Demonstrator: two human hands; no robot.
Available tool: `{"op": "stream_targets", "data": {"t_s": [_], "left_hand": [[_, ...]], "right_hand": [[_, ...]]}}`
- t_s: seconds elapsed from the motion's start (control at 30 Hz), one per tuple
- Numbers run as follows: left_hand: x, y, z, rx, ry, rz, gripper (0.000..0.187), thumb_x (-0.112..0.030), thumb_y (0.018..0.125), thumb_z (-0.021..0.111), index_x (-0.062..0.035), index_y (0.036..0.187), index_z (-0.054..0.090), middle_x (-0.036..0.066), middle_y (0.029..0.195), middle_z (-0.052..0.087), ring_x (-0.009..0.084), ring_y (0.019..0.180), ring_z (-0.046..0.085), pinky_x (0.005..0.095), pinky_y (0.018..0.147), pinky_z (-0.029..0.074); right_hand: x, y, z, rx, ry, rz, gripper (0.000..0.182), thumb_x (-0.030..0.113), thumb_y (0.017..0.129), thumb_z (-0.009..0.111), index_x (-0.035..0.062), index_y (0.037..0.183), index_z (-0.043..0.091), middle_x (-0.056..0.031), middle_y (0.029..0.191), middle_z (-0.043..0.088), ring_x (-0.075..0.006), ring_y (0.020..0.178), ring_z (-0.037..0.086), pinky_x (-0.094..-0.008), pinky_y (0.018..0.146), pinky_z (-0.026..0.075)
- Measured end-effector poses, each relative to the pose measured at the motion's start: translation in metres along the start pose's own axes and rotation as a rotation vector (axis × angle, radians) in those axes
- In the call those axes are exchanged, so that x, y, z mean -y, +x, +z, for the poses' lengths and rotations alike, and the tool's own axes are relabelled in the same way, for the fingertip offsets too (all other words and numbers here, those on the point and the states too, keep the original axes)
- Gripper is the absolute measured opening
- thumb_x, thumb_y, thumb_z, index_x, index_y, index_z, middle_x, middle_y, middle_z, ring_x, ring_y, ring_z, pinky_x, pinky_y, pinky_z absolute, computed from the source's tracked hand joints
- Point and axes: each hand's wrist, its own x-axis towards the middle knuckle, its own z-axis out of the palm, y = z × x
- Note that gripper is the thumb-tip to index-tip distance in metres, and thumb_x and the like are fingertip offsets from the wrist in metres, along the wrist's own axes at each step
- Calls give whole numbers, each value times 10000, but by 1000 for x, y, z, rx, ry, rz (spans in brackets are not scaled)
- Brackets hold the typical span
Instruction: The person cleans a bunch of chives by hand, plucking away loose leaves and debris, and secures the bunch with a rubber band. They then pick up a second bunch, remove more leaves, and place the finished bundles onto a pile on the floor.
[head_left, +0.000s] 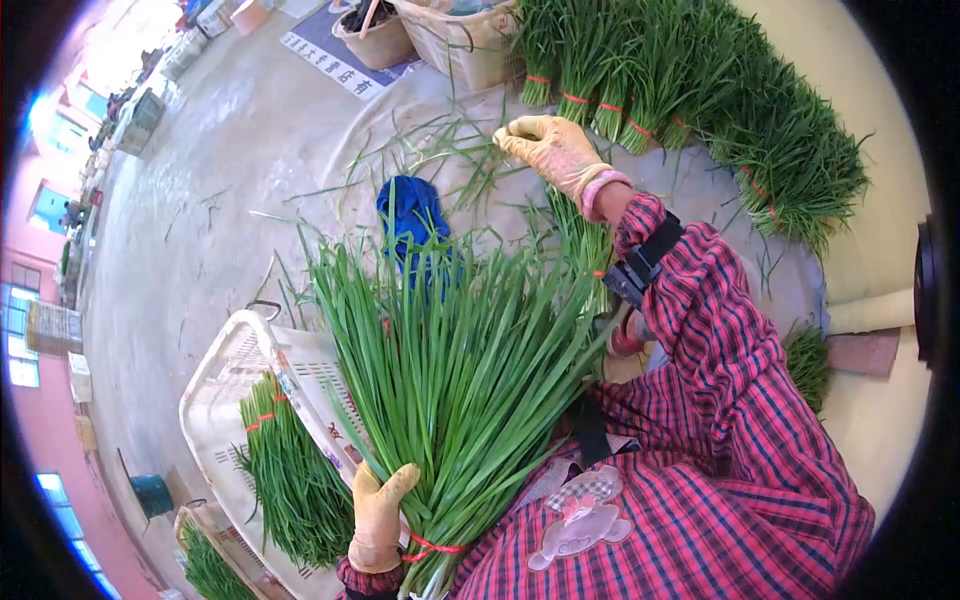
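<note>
A large bundle of long green leaves (460,370) fans out in front of the body, a red band (437,547) round its pale base. My left hand (378,515), in a yellowish glove, grips the bundle's left side just above the band; its thumb shows and some fingers are hidden. Up and to the right, clear of the bundle, my right hand (555,155) is raised in a stained glove. Its fingertips are pressed together above loose leaves (480,165) on the floor; whatever lies between them is too small to name.
A white basket (225,365) with banded green bundles (290,480) stands at left, another basket (215,525) below. Many banded bundles (690,80) lie at upper right. A blue cloth (412,215) lies beyond the held leaves. Containers (465,50) stand at the top.
</note>
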Motion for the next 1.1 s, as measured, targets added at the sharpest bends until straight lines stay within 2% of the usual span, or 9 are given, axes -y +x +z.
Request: {"op": "stream_targets", "data": {"t_s": [0.03, 0.17, 0.37, 0.5, 0.57, 0.63, 0.77, 0.97, 1.1], "left_hand": [[0, 1, 0, -2, -2, 0, 378, -28, 830, 633, 24, 1200, 574, 74, 1099, 655, 159, 942, 625, 293, 848, 498], [-5, -2, 3, -21, -34, -36, 378, -10, 832, 624, 25, 1205, 571, 75, 1098, 657, 159, 947, 626, 292, 856, 497], [-6, 0, 5, -24, -66, -51, 376, 1, 836, 614, 23, 1209, 568, 78, 1098, 657, 161, 951, 626, 289, 862, 495], [-16, 0, 9, 9, 20, -70, 375, -45, 844, 616, 23, 1210, 569, 67, 1096, 651, 153, 941, 621, 287, 853, 491], [-12, 1, 6, 2, 23, -59, 375, -58, 844, 616, 22, 1208, 571, 64, 1096, 649, 149, 944, 617, 283, 853, 487], [-7, 0, 2, -13, 27, -45, 375, -70, 844, 616, 20, 1206, 572, 61, 1095, 646, 144, 948, 614, 280, 854, 484], [-3, 4, 5, 21, -47, -10, 377, -76, 848, 629, 15, 1208, 562, 59, 1094, 642, 144, 970, 602, 285, 868, 477], [-13, 12, 25, -25, 667, 168, 415, -86, 829, 697, 11, 1200, 539, 68, 1081, 650, 150, 948, 611, 289, 861, 487], [-8, 15, 14, 44, 185, 57, 317, -24, 848, 650, 8, 1157, 587, 52, 1042, 667, 123, 883, 621, 276, 815, 500]], "right_hand": [[7, 1, -3, 79, 2, 210, 302, 197, 887, 664, 19, 1131, 645, -16, 951, 686, -81, 765, 592, -251, 717, 476], [-29, 5, 2, 19, 115, 152, 352, 208, 801, 703, 94, 1131, 659, -58, 931, 691, -180, 829, 637, -316, 774, 497], [-36, -24, 2, -53, 179, 126, 398, 38, 849, 642, 51, 1243, 588, -5, 1039, 625, -106, 940, 577, -247, 873, 471], [-37, -45, -12, -88, 245, 127, 302, 134, 879, 637, 56, 1170, 625, -29, 969, 656, -121, 912, 599, -257, 822, 474], [15, -71, -21, 100, 359, 409, 296, 204, 900, 652, 51, 1153, 632, -38, 993, 662, -121, 939, 602, -262, 831, 479], [34, -107, -11, 398, 407, 334, 353, 285, 908, 661, 56, 1174, 629, -54, 1047, 668, -137, 969, 607, -290, 842, 488], [69, -174, 39, 566, 178, -510, 582, 358, 786, 750, 85, 1269, 574, -126, 1195, 604, -276, 1006, 605, -403, 898, 477], [95, -210, 62, 692, -163, -575, 616, 368, 695, 763, 83, 1212, 589, -145, 1160, 580, -342, 916, 594, -433, 810, 488], [103, -235, 46, 676, -230, -530, 518, 349, 721, 741, 87, 1155, 630, -87, 1055, 621, -296, 831, 613, -407, 728, 507]]}}
